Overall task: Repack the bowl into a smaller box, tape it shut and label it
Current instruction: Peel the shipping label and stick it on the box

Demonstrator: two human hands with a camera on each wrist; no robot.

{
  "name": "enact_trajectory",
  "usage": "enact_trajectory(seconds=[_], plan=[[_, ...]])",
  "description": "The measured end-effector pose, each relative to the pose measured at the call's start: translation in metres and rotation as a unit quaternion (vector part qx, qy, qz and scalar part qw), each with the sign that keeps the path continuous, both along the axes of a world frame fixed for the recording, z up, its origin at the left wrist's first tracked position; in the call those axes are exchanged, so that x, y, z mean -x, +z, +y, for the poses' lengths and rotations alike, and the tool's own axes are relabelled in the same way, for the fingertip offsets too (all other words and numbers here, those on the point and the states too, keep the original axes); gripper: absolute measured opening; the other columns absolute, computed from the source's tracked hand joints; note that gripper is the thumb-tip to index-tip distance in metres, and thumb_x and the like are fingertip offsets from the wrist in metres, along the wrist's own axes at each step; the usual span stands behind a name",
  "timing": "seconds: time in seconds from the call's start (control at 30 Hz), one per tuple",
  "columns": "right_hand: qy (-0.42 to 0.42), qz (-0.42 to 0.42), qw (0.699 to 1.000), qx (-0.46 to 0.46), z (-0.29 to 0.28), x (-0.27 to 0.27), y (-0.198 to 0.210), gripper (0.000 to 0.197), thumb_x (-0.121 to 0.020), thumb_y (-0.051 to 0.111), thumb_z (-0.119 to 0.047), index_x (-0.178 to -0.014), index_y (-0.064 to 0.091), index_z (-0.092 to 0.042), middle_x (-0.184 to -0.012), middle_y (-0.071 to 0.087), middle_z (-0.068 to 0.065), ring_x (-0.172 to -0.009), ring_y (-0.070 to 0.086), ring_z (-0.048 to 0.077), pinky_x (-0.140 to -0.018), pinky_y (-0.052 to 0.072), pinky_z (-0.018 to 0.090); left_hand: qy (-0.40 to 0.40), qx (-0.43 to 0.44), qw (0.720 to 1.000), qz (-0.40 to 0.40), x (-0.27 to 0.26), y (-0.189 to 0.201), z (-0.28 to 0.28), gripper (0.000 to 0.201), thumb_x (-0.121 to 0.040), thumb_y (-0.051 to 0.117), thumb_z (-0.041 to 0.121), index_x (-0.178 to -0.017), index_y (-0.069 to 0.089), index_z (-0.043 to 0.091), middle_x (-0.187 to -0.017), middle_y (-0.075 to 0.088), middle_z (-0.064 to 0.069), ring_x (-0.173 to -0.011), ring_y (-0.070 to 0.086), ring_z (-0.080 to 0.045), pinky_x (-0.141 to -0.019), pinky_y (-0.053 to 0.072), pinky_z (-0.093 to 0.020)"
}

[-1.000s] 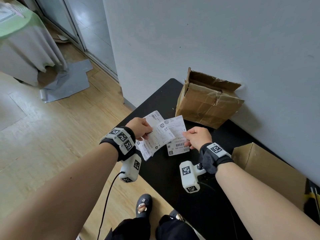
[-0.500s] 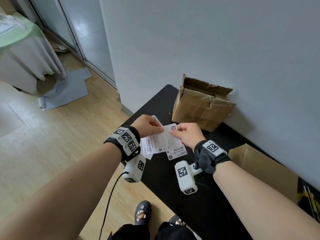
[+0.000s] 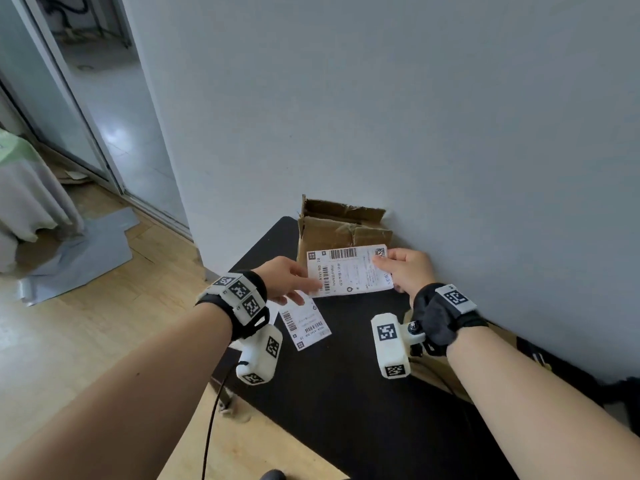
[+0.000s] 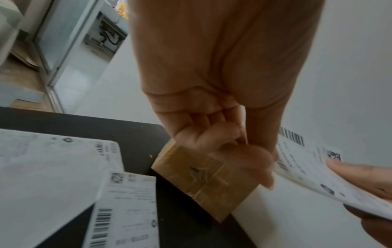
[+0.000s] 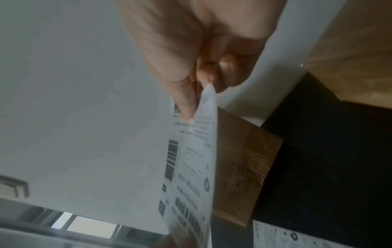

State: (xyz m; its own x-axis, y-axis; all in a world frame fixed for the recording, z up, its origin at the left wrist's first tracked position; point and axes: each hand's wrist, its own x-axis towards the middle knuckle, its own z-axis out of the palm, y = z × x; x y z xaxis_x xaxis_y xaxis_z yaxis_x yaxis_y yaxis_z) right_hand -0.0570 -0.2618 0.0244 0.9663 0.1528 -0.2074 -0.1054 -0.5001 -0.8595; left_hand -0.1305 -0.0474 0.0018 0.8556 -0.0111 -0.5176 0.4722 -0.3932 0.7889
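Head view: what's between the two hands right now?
A white barcoded shipping label spans between them: right hand pinches one end, left hand touches the other, seen in the head view.

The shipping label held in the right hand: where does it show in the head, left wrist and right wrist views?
Head: the shipping label is at centre, held in front of the taped cardboard box, the right hand pinching its far end.
Left wrist: at the right edge.
Right wrist: lower centre, seen edge-on.
Shared landmark: the taped cardboard box, beside the label in all three views.
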Motion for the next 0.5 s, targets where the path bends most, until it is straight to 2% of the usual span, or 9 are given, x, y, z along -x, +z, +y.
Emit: enact_trajectory(seconds=[0.03, 0.1, 0.2, 0.27, 0.3, 0.33, 0.4, 0.43, 0.5], plan=[[-0.009, -0.010, 1.000, -0.002, -0.005, 0.001, 0.004, 0.013, -0.087, 0.067, -0.014, -0.075, 0.067, -0.013, -0.073, 0.067, 0.004, -0.035, 0.048, -0.004, -0.036, 0.031, 0.009, -0.015, 0.006, 1.000, -0.003, -0.003, 0.003, -0.006, 0.014, -0.089, 0.064, 0.028, -0.099, 0.066, 0.019, -0.083, 0.070, 0.007, -0.056, 0.060, 0.001, -0.058, 0.046, -0.017], [-0.029, -0.032, 0.999, 0.005, -0.016, 0.001, 0.011, 0.015, -0.086, 0.069, -0.018, -0.071, 0.067, -0.017, -0.072, 0.068, 0.003, -0.038, 0.047, -0.002, -0.040, 0.032, 0.012, -0.028, 0.011, 0.999, -0.014, -0.010, 0.010, -0.017, 0.009, -0.089, 0.063, 0.023, -0.093, 0.066, 0.015, -0.076, 0.071, 0.006, -0.053, 0.059, 0.001, -0.054, 0.046, -0.015], [-0.068, -0.048, 0.997, -0.001, -0.035, 0.000, 0.019, 0.020, -0.085, 0.070, -0.018, -0.065, 0.066, -0.021, -0.075, 0.070, 0.005, -0.048, 0.053, 0.003, -0.046, 0.035, 0.016, -0.034, 0.022, 0.999, -0.036, -0.019, 0.023, -0.033, 0.001, -0.087, 0.066, 0.014, -0.086, 0.066, 0.014, -0.077, 0.070, 0.001, -0.060, 0.060, -0.003, -0.050, 0.047, -0.013], [-0.097, -0.044, 0.994, -0.007, -0.048, 0.000, 0.021, 0.020, -0.084, 0.070, -0.017, -0.064, 0.066, -0.021, -0.079, 0.073, 0.007, -0.061, 0.064, 0.013, -0.052, 0.047, 0.025, -0.023, 0.042, 0.997, -0.053, -0.026, 0.029, -0.043, 0.004, -0.085, 0.067, 0.008, -0.086, 0.067, 0.011, -0.081, 0.070, -0.003, -0.065, 0.062, -0.007, -0.056, 0.053, -0.016], [-0.111, -0.041, 0.993, -0.012, -0.054, 0.000, 0.022, 0.020, -0.084, 0.070, -0.017, -0.064, 0.066, -0.021, -0.077, 0.073, 0.006, -0.062, 0.067, 0.013, -0.055, 0.051, 0.028, -0.010, 0.052, 0.997, -0.064, -0.029, 0.032, -0.047, 0.004, -0.085, 0.067, 0.006, -0.085, 0.067, 0.010, -0.081, 0.070, -0.005, -0.065, 0.063, -0.009, -0.059, 0.056, -0.018], [-0.124, -0.039, 0.991, -0.017, -0.060, 0.002, 0.024, 0.021, -0.084, 0.069, -0.016, -0.064, 0.066, -0.021, -0.071, 0.070, 0.005, -0.055, 0.064, 0.009, -0.052, 0.051, 0.026, 0.001, 0.057, 0.995, -0.076, -0.033, 0.034, -0.052, 0.004, -0.085, 0.066, 0.005, -0.084, 0.067, 0.008, -0.079, 0.070, -0.006, -0.063, 0.063, -0.010, -0.063, 0.058, -0.020], [-0.146, -0.036, 0.988, -0.019, -0.072, 0.004, 0.027, 0.023, -0.085, 0.068, -0.015, -0.063, 0.063, -0.020, -0.060, 0.062, 0.004, -0.038, 0.049, 0.005, -0.041, 0.039, 0.020, 0.002, 0.061, 0.994, -0.093, -0.040, 0.038, -0.060, 0.005, -0.086, 0.066, 0.008, -0.082, 0.068, 0.006, -0.074, 0.069, -0.006, -0.059, 0.061, -0.011, -0.068, 0.057, -0.023], [-0.156, -0.034, 0.987, -0.017, -0.078, 0.006, 0.028, 0.023, -0.086, 0.067, -0.014, -0.063, 0.063, -0.019, -0.059, 0.061, 0.005, -0.039, 0.046, 0.008, -0.041, 0.036, 0.020, -0.006, 0.060, 0.994, -0.094, -0.043, 0.039, -0.064, 0.007, -0.087, 0.066, 0.011, -0.080, 0.067, 0.007, -0.071, 0.068, -0.005, -0.058, 0.059, -0.011, -0.068, 0.056, -0.024], [-0.172, -0.034, 0.984, -0.014, -0.089, 0.009, 0.031, 0.024, -0.086, 0.067, -0.014, -0.063, 0.062, -0.017, -0.060, 0.062, 0.006, -0.045, 0.049, 0.014, -0.044, 0.038, 0.023, -0.033, 0.045, 0.994, -0.097, -0.050, 0.042, -0.073, 0.012, -0.088, 0.065, 0.015, -0.077, 0.064, 0.010, -0.068, 0.065, -0.004, -0.056, 0.056, -0.012, -0.064, 0.053, -0.024]])
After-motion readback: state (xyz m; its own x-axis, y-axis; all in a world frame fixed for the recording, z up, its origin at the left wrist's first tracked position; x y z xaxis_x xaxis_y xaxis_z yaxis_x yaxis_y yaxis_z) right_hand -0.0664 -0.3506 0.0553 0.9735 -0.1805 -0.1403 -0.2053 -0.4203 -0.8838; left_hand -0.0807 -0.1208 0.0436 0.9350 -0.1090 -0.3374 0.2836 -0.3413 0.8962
